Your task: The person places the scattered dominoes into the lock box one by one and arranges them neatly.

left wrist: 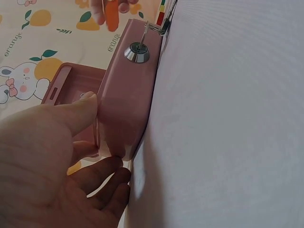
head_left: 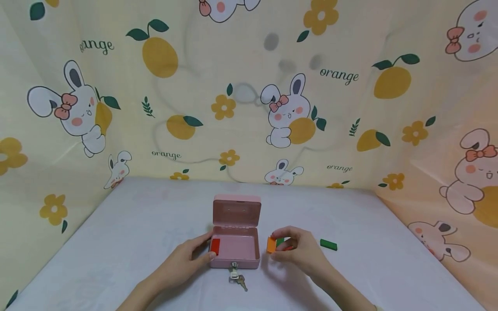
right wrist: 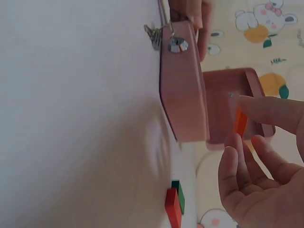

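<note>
A pink cash box (head_left: 249,263) stands with its lid (head_left: 237,211) raised. Inside, against the left wall, lies a red block (head_left: 215,247). My left hand (head_left: 186,261) holds the box's left side, thumb over the rim and fingers along the outer wall in the left wrist view. Just right of the box, my right hand (head_left: 303,250) pinches an orange block (head_left: 271,245) between thumb and fingers, above the table in the right wrist view. Behind that hand, another red block (right wrist: 173,209) and a green block (right wrist: 181,198) lie side by side, partly covered in the head view.
Farther right on the white table (head_left: 116,242) lies a second green block (head_left: 328,245). Keys (head_left: 241,281) hang from the lock (head_left: 234,265) at the box's front. A curtain (head_left: 241,65) printed with rabbits and oranges surrounds the back and sides.
</note>
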A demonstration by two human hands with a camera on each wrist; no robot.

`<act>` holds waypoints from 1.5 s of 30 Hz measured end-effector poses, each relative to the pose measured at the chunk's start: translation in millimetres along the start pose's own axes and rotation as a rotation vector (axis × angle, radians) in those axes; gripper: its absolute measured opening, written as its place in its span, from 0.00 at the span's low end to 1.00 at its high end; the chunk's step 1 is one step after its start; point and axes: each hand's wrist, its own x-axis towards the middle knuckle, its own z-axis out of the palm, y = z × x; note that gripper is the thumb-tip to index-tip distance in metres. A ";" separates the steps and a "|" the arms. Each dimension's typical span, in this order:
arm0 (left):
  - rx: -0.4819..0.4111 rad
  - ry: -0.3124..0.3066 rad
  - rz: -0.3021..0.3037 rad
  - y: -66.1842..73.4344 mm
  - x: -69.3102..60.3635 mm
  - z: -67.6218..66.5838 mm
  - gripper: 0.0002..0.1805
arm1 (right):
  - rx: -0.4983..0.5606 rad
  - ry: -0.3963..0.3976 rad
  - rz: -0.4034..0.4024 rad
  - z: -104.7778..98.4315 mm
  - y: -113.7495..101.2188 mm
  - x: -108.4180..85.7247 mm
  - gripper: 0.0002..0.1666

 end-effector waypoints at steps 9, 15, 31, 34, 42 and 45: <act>-0.005 -0.006 0.011 -1.8 -0.8 0.2 0.38 | 0.036 -0.010 -0.032 19.3 -7.1 7.2 0.30; 0.011 0.005 0.019 -3.3 -1.2 -0.4 0.37 | 0.039 -0.034 -0.037 32.9 -7.2 14.9 0.29; 0.003 0.001 0.020 -4.0 -0.6 -0.9 0.36 | 0.022 -0.077 -0.050 58.1 -9.2 29.3 0.29; -0.004 -0.002 0.015 -4.4 -0.3 -0.5 0.37 | 0.028 -0.093 -0.052 60.2 -9.7 31.9 0.28; -0.007 -0.004 0.029 -5.1 -0.5 -1.2 0.37 | 0.012 -0.128 -0.074 70.0 -11.6 38.8 0.27; -0.008 -0.006 0.026 -5.4 -0.2 -1.2 0.37 | -0.010 -0.135 -0.097 75.3 -12.4 43.0 0.25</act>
